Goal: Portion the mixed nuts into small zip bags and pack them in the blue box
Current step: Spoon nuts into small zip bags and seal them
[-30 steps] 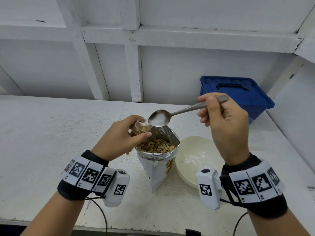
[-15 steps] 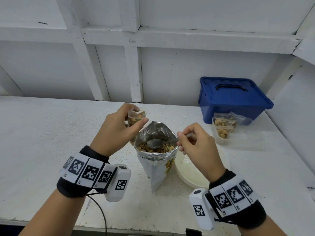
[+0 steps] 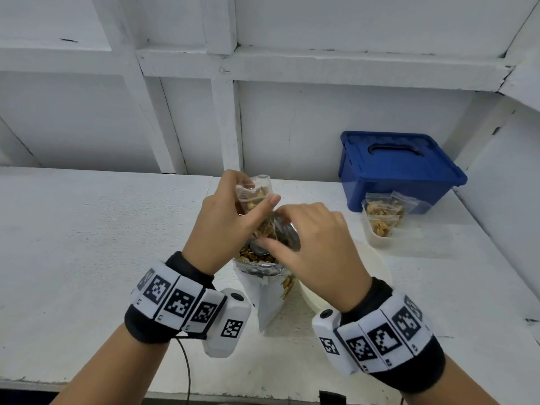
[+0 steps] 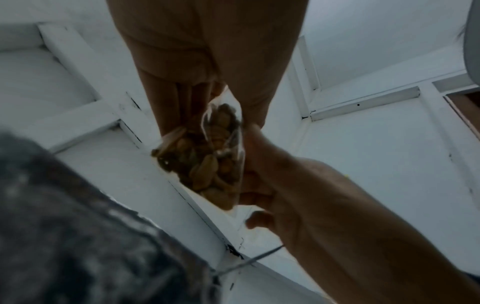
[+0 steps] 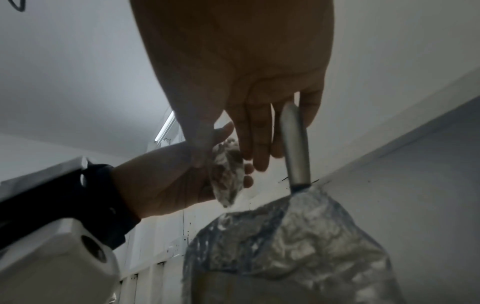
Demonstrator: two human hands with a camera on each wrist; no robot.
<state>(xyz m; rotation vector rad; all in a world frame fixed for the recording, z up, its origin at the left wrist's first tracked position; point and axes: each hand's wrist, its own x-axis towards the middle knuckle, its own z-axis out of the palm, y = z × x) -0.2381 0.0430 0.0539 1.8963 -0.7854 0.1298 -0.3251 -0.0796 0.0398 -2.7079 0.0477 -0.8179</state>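
My left hand [image 3: 254, 196] holds a small clear zip bag [image 3: 261, 182] part full of mixed nuts, raised above the open foil nut bag [image 3: 264, 270]. In the left wrist view the zip bag [image 4: 207, 160] hangs between the left hand's fingers and thumb. My right hand [image 3: 270, 228] has come up beside it, fingers fairly straight and touching the bag's side [image 5: 226, 174], thumb apart below. The metal spoon [image 5: 294, 144] stands in the foil bag [image 5: 285, 236] with no hand on it. The blue box [image 3: 400, 176] sits at the back right with its lid on.
A clear tub [image 3: 377, 241] holding filled zip bags stands in front of the blue box. A white bowl [image 3: 378, 267] lies right of the foil bag, partly behind my right hand. A white wall and shelf beams run close behind the white table [image 3: 87, 244].
My right hand lowered the spoon into the foil bag, let go of it and moved to the zip bag. My left hand lifted the zip bag higher.
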